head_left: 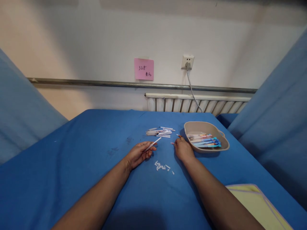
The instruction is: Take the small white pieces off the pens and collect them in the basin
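Cloth [91,179] in plain blue spreads beneath everything I watch through the head view, with darker smudges left of the middle. At far right I have a beige basket [197,127], slender pens [207,141] lying inside, several of them blue-ended. A folded yellow cloth [254,204] lies near right, partly covered by my right forearm. My left hand [138,154], left of the middle, has its fingers closed around a slim white stick [153,144], slanting up toward the far right. My right hand [184,150] is just left of the basket; thin tips [172,143] show at its fingers, but I cannot tell how firmly they grip. Between and beyond both hands lies a loose pile of pens [159,132]; nearer me, small white bits [161,166] are scattered.
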`<state>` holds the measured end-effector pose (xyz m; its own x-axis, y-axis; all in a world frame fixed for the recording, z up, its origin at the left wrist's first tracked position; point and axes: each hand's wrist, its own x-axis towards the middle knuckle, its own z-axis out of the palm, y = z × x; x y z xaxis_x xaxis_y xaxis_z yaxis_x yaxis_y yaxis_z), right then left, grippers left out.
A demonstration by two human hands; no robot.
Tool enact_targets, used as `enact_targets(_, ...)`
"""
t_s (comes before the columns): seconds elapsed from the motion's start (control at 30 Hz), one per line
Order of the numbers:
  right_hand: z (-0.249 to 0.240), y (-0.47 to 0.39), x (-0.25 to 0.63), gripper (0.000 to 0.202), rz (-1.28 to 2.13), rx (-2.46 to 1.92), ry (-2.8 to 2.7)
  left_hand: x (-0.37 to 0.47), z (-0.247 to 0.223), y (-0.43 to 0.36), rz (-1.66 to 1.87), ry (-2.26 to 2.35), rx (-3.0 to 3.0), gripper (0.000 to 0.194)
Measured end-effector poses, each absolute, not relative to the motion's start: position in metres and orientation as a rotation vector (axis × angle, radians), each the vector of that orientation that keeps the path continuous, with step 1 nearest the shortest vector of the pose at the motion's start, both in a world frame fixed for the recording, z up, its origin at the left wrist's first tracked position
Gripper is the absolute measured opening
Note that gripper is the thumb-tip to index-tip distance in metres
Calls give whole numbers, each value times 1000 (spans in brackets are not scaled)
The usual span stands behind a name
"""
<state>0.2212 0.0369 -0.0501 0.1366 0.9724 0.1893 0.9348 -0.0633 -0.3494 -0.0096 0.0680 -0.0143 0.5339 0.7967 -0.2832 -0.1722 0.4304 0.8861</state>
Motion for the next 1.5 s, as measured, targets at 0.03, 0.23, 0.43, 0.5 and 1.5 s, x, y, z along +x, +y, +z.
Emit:
enact_targets(0.03,-48,36,220,23,106,-2045,-1862,-10,-15,68,691,784,930,23)
enact_targets(0.23,-44,31,211,25,13,-1966,-1911,-13,-18,71,748,806,918,19)
enact_targets(0.43,-57,42,209,20,504,-1658,-1537,-13,-20,76,871,882,965,19)
enact_targets(0.5,-58,44,208,21,744,-1451,-1355,-12,-21,76,880,898,1007,23)
enact_targets(1.5,-52,35,201,25,929,-1276,-1427,-8,-19,70,574,944,1461,36)
